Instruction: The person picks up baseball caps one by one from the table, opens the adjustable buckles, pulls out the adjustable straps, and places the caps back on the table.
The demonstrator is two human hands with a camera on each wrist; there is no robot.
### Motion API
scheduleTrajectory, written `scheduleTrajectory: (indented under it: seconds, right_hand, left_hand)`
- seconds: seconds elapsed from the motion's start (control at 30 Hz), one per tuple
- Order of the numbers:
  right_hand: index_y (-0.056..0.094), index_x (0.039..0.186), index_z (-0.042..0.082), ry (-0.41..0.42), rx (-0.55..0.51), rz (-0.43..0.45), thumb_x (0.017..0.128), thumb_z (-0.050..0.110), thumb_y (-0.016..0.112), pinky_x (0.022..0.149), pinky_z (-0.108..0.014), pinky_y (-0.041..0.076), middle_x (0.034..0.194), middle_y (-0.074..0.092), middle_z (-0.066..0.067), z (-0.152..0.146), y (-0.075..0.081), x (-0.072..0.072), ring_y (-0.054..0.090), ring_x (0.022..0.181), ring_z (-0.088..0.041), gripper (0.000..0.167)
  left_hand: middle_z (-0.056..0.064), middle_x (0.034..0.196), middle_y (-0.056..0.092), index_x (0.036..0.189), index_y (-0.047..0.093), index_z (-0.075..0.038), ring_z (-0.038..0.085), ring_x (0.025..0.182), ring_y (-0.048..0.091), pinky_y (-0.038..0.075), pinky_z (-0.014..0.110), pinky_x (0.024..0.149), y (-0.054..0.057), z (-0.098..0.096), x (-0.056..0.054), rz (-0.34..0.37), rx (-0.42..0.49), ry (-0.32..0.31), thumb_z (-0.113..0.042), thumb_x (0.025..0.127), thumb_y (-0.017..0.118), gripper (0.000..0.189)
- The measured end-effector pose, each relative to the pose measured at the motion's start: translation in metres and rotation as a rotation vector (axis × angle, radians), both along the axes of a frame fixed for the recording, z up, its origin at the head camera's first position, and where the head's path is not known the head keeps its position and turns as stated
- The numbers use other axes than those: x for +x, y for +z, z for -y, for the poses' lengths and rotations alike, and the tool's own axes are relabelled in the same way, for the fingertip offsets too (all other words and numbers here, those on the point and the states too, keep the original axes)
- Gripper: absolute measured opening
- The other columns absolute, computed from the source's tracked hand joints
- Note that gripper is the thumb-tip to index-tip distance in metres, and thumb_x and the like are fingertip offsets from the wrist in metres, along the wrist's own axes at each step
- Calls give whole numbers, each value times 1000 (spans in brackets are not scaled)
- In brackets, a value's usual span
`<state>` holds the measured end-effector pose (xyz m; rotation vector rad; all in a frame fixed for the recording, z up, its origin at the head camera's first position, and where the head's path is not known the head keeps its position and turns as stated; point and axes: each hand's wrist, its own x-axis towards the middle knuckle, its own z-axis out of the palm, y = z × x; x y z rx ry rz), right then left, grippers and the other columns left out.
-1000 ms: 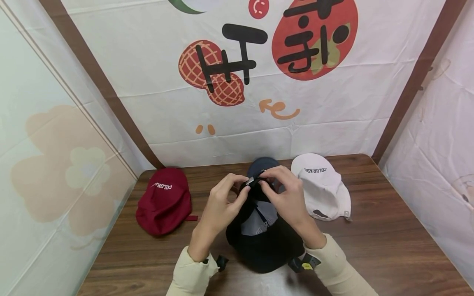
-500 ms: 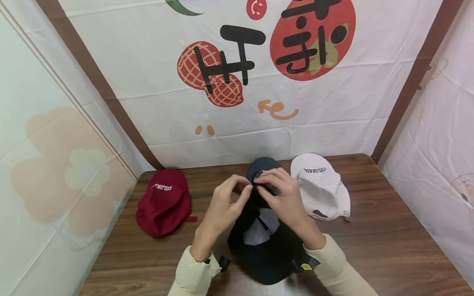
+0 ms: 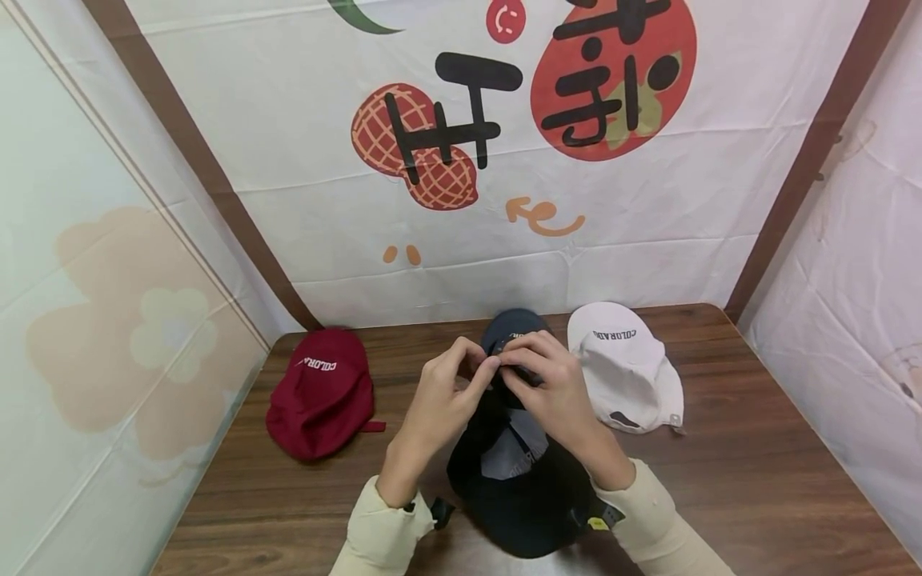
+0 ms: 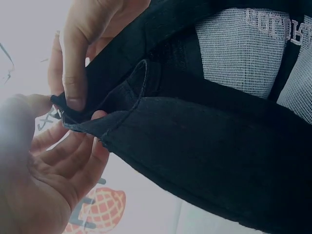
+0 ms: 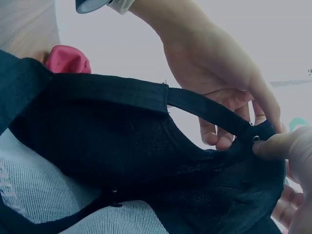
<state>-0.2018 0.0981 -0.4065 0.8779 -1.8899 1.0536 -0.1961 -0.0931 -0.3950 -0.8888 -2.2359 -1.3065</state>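
Note:
A black cap [image 3: 522, 520] hangs upside down between the hands, brim toward the person, its grey mesh lining [image 3: 515, 452] showing. My left hand [image 3: 435, 400] pinches the back strap [image 5: 209, 109] near its end with thumb and forefinger. Beside it my right hand [image 3: 558, 392] pinches the cap's rear edge where the strap meets it. In the right wrist view the right thumb [image 5: 273, 146] lies against a small metal fitting [image 5: 256, 139] there. Fingertips of both hands come together at this spot. In the left wrist view the cap's rear opening shows as a dark fold [image 4: 122, 95].
On the wooden table [image 3: 749, 456] a dark red cap [image 3: 320, 392] lies to the left and a white cap [image 3: 627, 368] to the right. A navy cap [image 3: 515, 320] sits behind the hands, partly hidden. Printed cloth walls [image 3: 324, 240] rise around the table.
The fingertips have drawn closer together, and the shiny buckle visible between them earlier is now covered in the head view. The black cap has sunk slightly toward the person.

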Motion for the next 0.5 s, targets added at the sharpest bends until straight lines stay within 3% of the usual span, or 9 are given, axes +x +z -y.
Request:
scheduleTrajectory:
  seconds: [0.23, 0.5]
  right_hand:
    - [82, 98, 12, 4, 64, -14, 84, -2, 87, 81, -34, 57, 104, 75, -4, -1, 1, 3, 68, 95, -22, 21]
    - [79, 96, 14, -28, 120, -32, 85, 3, 87, 81, -35, 58, 102, 75, -2, -4, -1, 4, 68, 94, -20, 18]
  left_hand:
    - [2, 80, 67, 102, 64, -9, 9, 67, 65, 54, 23, 56, 0, 0, 2, -17, 0, 22, -13, 111, 57, 12]
    - [1, 75, 68, 97, 66, -10, 7, 60, 60, 51, 22, 52, 1, 0, 2, -46, -1, 42, -8, 106, 62, 10]
